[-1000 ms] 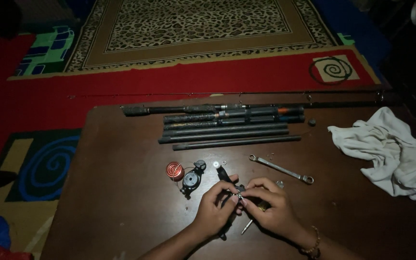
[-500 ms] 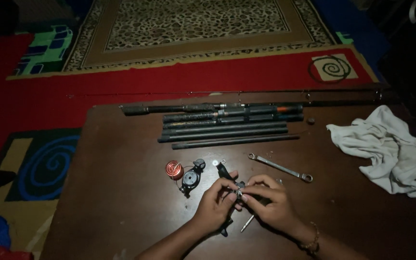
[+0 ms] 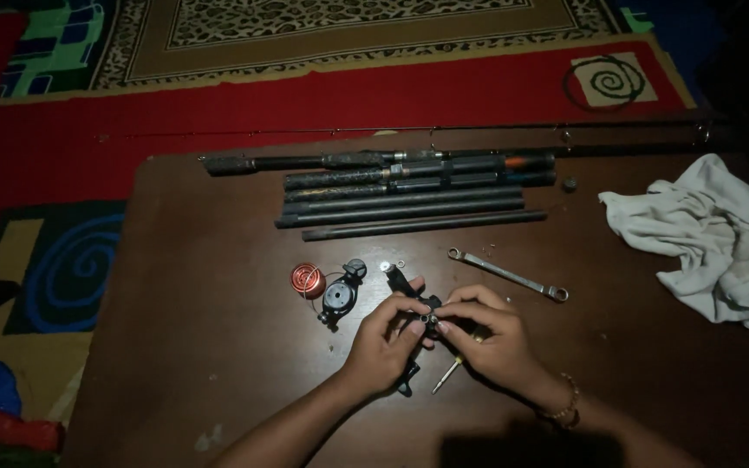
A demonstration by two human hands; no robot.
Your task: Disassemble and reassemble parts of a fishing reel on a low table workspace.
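Both hands meet over the middle of the brown table [image 3: 218, 347], fingertips pinched together on a small dark metal part [image 3: 427, 318]. The left hand [image 3: 386, 340] closes thumb and forefinger on its near side; the right hand [image 3: 485, 334] presses in from the other side, a beaded bracelet [image 3: 563, 406] on that wrist. The part sits at the top of a black reel body [image 3: 407, 377], most of it hidden under the left palm.

The reel looks well into being taken apart, judging by what lies loose: a red spool [image 3: 308, 279] and a black round side piece [image 3: 341, 295] just left of the hands, two tiny washers [image 3: 394, 263] above them, a slim screwdriver [image 3: 449, 373] under the right hand, a double-ended wrench [image 3: 507, 274] to the right. Whether the pinched part is coming off or going on, I cannot tell. The spool and side piece are not yet joined to the body.

No box or tray is in sight; every piece lies bare on the tabletop. Rod sections [image 3: 405, 208] lie side by side farther up, and a crumpled white cloth [image 3: 708, 234] sits at the right edge.
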